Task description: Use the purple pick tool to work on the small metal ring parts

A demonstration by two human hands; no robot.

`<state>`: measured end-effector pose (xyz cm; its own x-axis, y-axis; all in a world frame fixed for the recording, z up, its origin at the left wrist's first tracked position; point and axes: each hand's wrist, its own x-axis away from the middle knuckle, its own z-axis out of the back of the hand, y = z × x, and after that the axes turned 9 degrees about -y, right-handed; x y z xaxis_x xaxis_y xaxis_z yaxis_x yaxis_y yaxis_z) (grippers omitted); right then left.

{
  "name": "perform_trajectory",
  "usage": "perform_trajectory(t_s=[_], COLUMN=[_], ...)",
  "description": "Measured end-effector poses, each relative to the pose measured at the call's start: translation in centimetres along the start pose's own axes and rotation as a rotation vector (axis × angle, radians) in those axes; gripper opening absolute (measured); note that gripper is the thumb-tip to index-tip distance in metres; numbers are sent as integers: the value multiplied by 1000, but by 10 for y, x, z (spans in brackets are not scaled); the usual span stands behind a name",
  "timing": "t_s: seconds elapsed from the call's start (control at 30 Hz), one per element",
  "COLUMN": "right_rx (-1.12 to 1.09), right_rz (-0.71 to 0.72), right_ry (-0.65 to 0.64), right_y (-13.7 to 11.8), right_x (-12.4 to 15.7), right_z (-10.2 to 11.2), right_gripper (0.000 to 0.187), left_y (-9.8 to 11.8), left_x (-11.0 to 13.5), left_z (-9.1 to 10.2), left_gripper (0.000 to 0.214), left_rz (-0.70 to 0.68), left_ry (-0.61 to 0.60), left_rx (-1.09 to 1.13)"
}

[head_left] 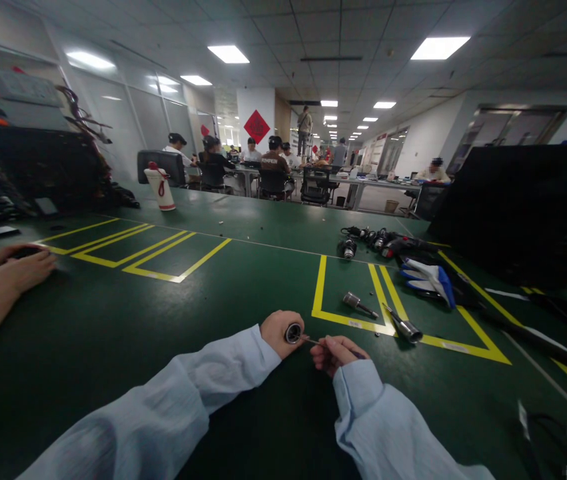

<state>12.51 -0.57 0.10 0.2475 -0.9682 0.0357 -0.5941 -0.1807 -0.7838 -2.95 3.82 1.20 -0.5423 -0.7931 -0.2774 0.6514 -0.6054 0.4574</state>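
My left hand is closed around a round metal part, whose open, ring-shaped end faces me. A slim screwdriver-like tool is pinched in my right hand; its thin shaft points left and reaches the rim of the part. Whether the tip sits inside the part I cannot tell. To the right of my hands lie two metal sockets with narrow shanks: one socket inside a yellow taped box, the other socket across the tape lines.
White-and-blue gloves and corded power tools lie on the green table at right, beside a large black panel. Another person's hands rest at far left. A white cup stands behind. Several people sit beyond.
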Motion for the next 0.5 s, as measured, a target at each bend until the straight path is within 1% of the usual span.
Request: perform_trajectory(t_s=[0.17, 0.3, 0.4, 0.5], right_rx=[2, 119, 186, 128], right_rz=[35, 83, 97, 57], right_ry=[16, 47, 40, 21], right_y=[1, 4, 6, 4], right_x=[1, 2, 3, 2], right_z=[-1, -1, -1, -1], right_gripper=[25, 26, 25, 26], left_y=[-2, 2, 5, 5], left_x=[-1, 1, 3, 2], left_z=[-1, 1, 3, 3], left_gripper=[18, 13, 10, 12], left_rz=[0, -9, -11, -7], left_ry=[7, -3, 0, 1], left_rx=[6, -33, -44, -16])
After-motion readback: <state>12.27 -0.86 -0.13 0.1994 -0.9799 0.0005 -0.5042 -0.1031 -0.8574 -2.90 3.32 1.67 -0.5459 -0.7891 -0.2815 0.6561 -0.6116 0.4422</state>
